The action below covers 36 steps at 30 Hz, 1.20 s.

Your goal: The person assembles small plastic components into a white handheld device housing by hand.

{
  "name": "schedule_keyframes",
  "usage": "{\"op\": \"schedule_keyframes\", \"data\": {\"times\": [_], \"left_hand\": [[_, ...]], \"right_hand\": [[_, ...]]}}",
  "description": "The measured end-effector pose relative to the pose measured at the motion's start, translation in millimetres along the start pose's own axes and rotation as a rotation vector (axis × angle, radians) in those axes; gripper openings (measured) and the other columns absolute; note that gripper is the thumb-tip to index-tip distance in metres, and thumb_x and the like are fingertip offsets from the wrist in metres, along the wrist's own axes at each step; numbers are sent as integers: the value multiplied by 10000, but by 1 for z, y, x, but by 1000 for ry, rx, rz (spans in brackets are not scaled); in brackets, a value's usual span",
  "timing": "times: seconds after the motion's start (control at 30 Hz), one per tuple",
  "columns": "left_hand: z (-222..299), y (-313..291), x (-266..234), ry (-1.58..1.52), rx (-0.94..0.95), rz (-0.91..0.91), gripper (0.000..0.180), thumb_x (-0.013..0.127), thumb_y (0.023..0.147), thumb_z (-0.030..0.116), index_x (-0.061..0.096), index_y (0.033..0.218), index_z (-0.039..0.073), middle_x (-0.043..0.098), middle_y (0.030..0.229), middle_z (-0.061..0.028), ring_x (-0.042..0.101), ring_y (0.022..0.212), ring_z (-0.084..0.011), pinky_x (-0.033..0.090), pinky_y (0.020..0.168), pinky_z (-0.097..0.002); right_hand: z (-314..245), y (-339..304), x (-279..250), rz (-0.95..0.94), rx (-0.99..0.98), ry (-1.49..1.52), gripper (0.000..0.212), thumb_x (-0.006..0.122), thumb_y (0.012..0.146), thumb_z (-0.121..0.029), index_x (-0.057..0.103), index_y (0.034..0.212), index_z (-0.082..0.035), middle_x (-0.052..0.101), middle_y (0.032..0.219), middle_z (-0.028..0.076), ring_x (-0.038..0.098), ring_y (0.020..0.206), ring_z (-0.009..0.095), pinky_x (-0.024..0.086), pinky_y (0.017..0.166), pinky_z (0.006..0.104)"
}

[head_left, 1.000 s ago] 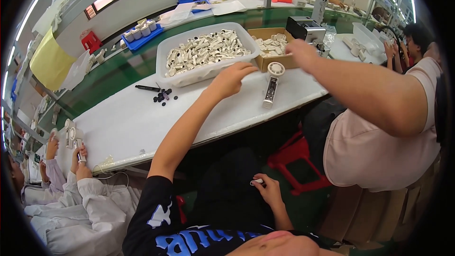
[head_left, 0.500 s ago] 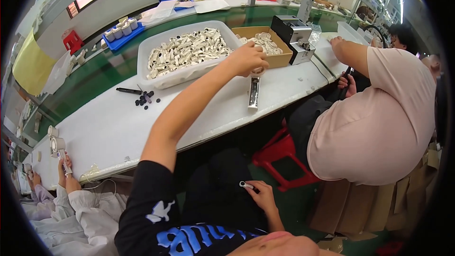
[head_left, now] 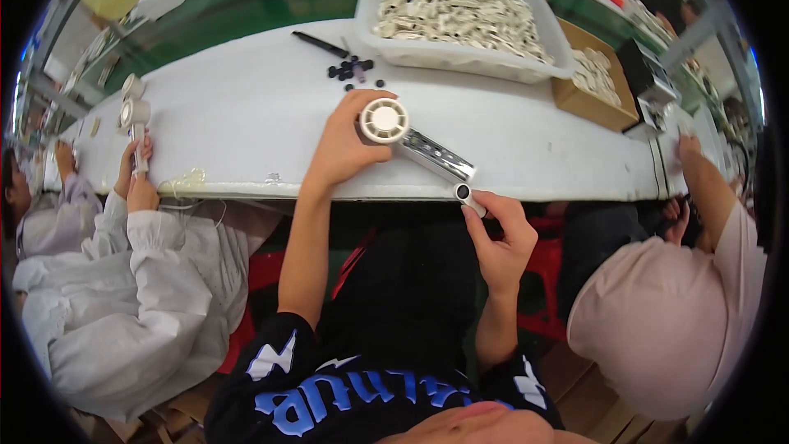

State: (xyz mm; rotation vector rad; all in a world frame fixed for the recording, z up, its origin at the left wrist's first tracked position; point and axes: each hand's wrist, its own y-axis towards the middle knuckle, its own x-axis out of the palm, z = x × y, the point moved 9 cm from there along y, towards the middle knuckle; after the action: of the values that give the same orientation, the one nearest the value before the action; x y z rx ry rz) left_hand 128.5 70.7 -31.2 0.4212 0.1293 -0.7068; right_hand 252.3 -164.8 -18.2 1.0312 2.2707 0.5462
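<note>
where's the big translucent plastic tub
In the head view, the translucent tub sits near the top, right of centre, just left of the brown cardboard box.

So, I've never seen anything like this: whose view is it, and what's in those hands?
There's no robot, just a person using two bare hands. A wide fisheye camera on the person's head looks down, so straight edges bend. The left hand grips a fan-like device by its round head. The right hand holds a small white piece near the device's other end; whether they touch is hard to tell. On the white worktop lie small black round parts and a slim black tool. Farther back stand a translucent tub and a cardboard box, both holding pale parts.
</note>
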Motion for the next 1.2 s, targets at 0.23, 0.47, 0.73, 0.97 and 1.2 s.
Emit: {"op": "schedule_keyframes", "data": {"times": [0.23, 0.47, 0.73, 0.97, 1.2], "left_hand": [[-7, -13, 0, -8, -6, 100, 629, 641, 630, -8, 592, 1256, 32, 602, 1205, -120, 605, 1111, -259, 466, 983, -336], [-3, -14, -2, 45, -1, 111, 605, 613, 672, -13, 581, 1273, 42, 598, 1226, -152, 605, 1120, -321, 482, 967, -366], [-1, -13, -2, 56, 22, 114, 598, 599, 672, -26, 585, 1265, 45, 600, 1225, -162, 598, 1115, -349, 491, 948, -385], [-3, -13, 0, 56, 32, 113, 604, 594, 664, -30, 586, 1263, 47, 603, 1226, -161, 594, 1107, -355, 494, 940, -391], [-3, -14, -2, 96, 60, 137, 594, 593, 660, -29, 587, 1249, 45, 603, 1226, -163, 586, 1107, -362, 488, 949, -394]], "right_hand": [[-15, 58, 42, -142, -66, -154, 226, 766, 746, 52, 730, 962, -5, 721, 883, 94, 620, 751, 193, 494, 681, 272], [-11, 80, 66, -324, -108, -190, 198, 789, 737, 26, 752, 929, -6, 737, 880, 104, 638, 750, 199, 504, 668, 277], [-18, 77, 68, -318, -186, -253, 210, 796, 727, 18, 758, 926, -34, 737, 877, 72, 634, 699, 198, 510, 619, 284], [-23, 80, 71, -394, -126, -294, 220, 792, 729, 45, 757, 941, -6, 738, 895, 109, 665, 734, 202, 521, 645, 280], [-35, 86, 89, -466, -144, -387, 193, 787, 739, 33, 751, 925, -3, 736, 901, 103, 666, 736, 226, 532, 659, 299]]}}
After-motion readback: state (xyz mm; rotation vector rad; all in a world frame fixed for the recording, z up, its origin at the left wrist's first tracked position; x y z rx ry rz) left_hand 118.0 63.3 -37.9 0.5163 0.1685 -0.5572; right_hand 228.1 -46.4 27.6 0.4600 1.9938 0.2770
